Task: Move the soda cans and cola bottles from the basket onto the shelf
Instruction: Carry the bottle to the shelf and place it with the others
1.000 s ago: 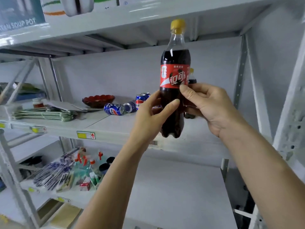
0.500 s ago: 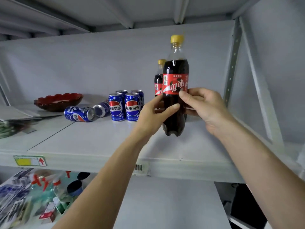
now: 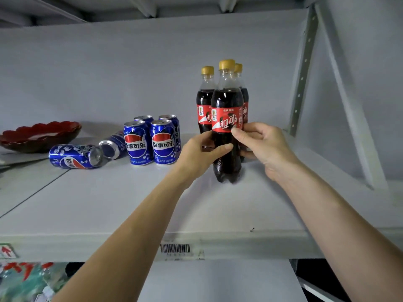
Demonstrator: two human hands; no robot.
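Note:
A cola bottle (image 3: 226,105) with a yellow cap and red label stands upright with its base on the white shelf (image 3: 130,203). My left hand (image 3: 200,153) grips its left side and my right hand (image 3: 263,144) grips its right side. Two more cola bottles stand just behind it, one to the left (image 3: 204,99) and one to the right (image 3: 244,92), mostly hidden. Several blue soda cans (image 3: 162,141) stand upright to the left. Two more cans (image 3: 75,156) lie on their sides further left. The basket is out of view.
A red scalloped dish (image 3: 39,134) sits at the shelf's far left. A grey upright post (image 3: 303,73) and diagonal brace (image 3: 349,105) bound the right end. Another shelf board hangs overhead. A lower shelf holds packaged goods (image 3: 26,280) at bottom left.
Both hands carried the bottle forward and down until its base met the shelf in front of the other two bottles. The camera has moved closer to the shelf.

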